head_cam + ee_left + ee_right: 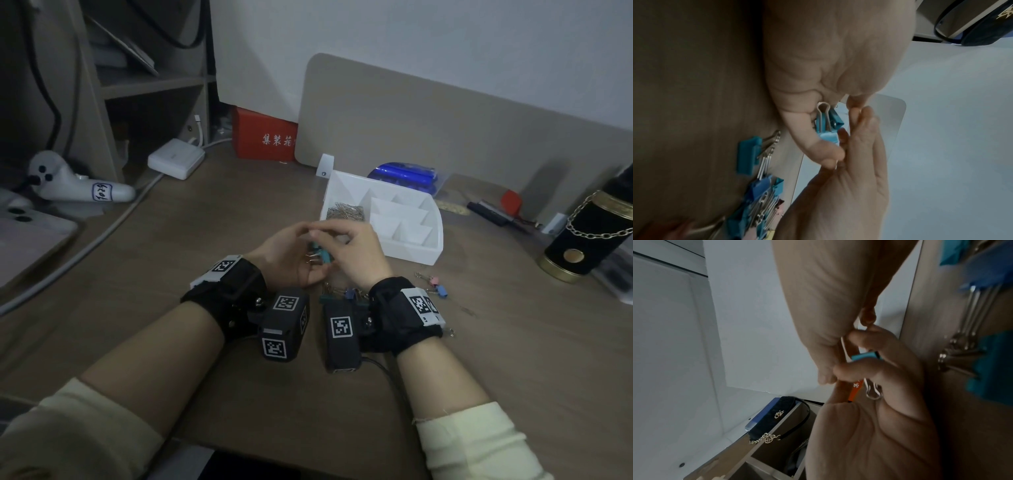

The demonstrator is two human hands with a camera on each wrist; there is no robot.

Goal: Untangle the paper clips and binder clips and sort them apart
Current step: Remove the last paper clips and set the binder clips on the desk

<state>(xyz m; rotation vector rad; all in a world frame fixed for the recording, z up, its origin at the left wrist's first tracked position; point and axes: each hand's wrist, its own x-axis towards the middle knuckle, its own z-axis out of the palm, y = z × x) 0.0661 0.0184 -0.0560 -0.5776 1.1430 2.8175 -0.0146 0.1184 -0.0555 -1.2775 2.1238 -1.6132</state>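
Note:
Both hands meet over the middle of the desk. My right hand point(334, 236) curls round a light-blue binder clip point(322, 256), seen close in the left wrist view point(826, 129) and in the right wrist view point(865, 355). My left hand point(301, 236) faces it, and its fingertips point(840, 134) pinch a thin wire paper clip point(844, 347) at the binder clip. Silver wire loops point(872, 392) hang below my right fingers. A tangled pile of blue and teal binder clips and paper clips point(344, 294) lies on the desk under my right wrist.
A white compartment organiser point(421, 253) stands behind the hands, with loose paper clips point(344, 212) in its left compartment. A few small binder clips point(435, 286) lie to the right. A black and gold cylinder point(589, 233) stands far right; a white charger point(176, 161) and cable lie at left.

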